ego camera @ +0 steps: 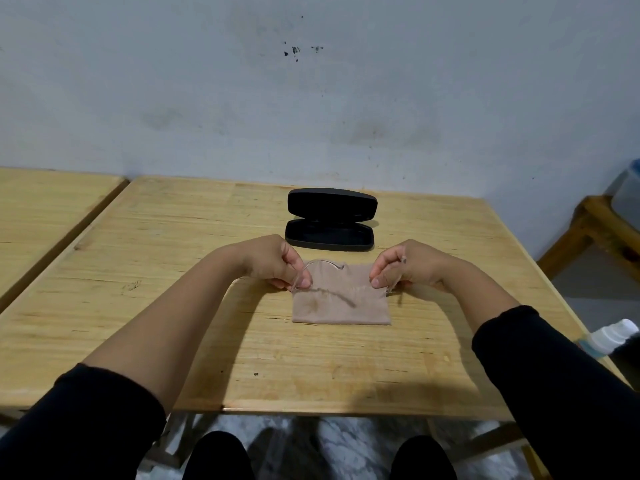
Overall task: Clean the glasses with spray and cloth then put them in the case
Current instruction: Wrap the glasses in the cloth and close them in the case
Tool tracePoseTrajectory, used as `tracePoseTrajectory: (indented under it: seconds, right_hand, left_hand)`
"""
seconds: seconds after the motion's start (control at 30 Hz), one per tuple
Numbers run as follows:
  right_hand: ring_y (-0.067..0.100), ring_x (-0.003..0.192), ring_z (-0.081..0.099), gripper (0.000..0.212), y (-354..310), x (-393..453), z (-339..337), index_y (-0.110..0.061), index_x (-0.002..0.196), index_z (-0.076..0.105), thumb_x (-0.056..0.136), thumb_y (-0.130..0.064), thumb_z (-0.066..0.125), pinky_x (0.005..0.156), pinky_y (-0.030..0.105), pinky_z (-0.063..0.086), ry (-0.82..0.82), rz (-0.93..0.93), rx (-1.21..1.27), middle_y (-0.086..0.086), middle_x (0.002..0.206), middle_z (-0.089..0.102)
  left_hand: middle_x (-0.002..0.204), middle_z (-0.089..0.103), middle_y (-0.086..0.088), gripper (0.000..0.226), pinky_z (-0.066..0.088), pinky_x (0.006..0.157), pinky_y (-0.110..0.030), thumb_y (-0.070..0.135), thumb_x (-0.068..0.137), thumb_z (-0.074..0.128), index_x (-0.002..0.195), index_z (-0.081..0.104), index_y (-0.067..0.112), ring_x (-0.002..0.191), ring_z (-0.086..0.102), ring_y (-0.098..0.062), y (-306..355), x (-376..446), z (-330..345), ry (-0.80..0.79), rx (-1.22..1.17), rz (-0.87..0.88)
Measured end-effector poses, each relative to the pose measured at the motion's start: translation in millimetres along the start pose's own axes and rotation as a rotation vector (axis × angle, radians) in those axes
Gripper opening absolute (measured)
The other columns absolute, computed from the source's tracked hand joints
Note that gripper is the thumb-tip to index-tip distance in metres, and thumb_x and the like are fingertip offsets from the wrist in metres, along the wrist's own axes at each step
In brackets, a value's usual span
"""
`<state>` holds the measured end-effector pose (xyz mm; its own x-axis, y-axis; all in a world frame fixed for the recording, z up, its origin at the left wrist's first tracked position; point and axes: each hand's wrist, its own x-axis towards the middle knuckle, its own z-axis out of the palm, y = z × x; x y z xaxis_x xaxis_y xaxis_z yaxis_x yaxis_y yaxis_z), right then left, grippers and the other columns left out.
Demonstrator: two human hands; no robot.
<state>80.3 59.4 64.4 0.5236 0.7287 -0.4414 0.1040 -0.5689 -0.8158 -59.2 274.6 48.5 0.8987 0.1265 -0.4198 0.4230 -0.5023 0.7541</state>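
A pair of clear-framed glasses (322,262) hangs just above a beige cloth (341,306) in the middle of the wooden table (173,271). My left hand (277,261) pinches the frame's left end, its temple arm folded across the cloth's top. My right hand (405,266) pinches the right end, where a hinge shows. The lenses are nearly invisible. A black glasses case (330,233) lies open and empty right behind my hands, lid tilted back. A white-capped spray bottle (613,336) lies at the table's right edge, partly hidden by my right sleeve.
A second wooden table (41,209) stands at the left with a narrow gap between. A wooden stool (595,230) holding a plastic container (627,195) is at the far right. A grey wall runs behind. My knees show below the table's near edge.
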Motion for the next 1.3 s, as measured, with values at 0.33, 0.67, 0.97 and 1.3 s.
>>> tracePoseTrajectory:
  seconds: [0.33, 0.67, 0.97, 1.3]
  right_hand:
    - [0.005, 0.047, 0.061, 0.019, 5.7, -4.8, 1.2, 0.011, 0.095, 0.063, 0.076, 0.013, 0.066, 0.047, 0.014, 0.048, 0.144, -0.049, 0.107, 0.009, 0.067, 0.062]
    - [0.002, 0.065, 0.053, 0.014, 10.7, 5.5, 10.8, -0.002, 0.088, 0.071, 0.075, -0.001, 0.075, 0.044, -0.002, 0.036, 0.402, -0.109, -0.102, -0.002, 0.074, 0.061]
    - [0.005, 0.06, 0.057, 0.008, 11.8, -1.4, 8.5, 0.007, 0.091, 0.067, 0.086, 0.003, 0.061, 0.048, 0.006, 0.043, 0.316, -0.171, 0.108, 0.005, 0.074, 0.061]
    - [-0.006, 0.053, 0.057, 0.019, 19.7, -21.4, -2.8, 0.001, 0.099, 0.067, 0.093, 0.003, 0.049, 0.051, 0.004, 0.041, 0.189, -0.158, 0.073, -0.002, 0.084, 0.065]
  left_hand:
    - [0.076, 0.069, -0.001, 0.008, 0.054, 0.064, -0.017, 0.008, 0.081, 0.068, 0.088, 0.072, 0.008, 0.068, 0.065, -0.005, -8.2, 1.1, 7.2, 0.153, -0.082, 0.073]
    - [0.082, 0.07, 0.005, 0.019, 0.037, 0.062, -0.005, 0.031, 0.073, 0.076, 0.09, 0.074, 0.023, 0.079, 0.062, -0.006, -13.1, 13.2, 15.0, 0.521, 0.237, 0.127]
    - [0.078, 0.068, 0.011, 0.01, 0.041, 0.067, -0.008, 0.018, 0.083, 0.067, 0.076, 0.07, 0.025, 0.076, 0.06, 0.0, -14.7, 2.0, 17.6, 0.508, 0.02, 0.247]
    - [0.083, 0.068, 0.026, 0.038, 0.041, 0.084, -0.019, 0.004, 0.092, 0.047, 0.082, 0.069, 0.034, 0.089, 0.06, 0.003, -28.2, -26.0, 13.2, 0.392, 0.016, 0.29]
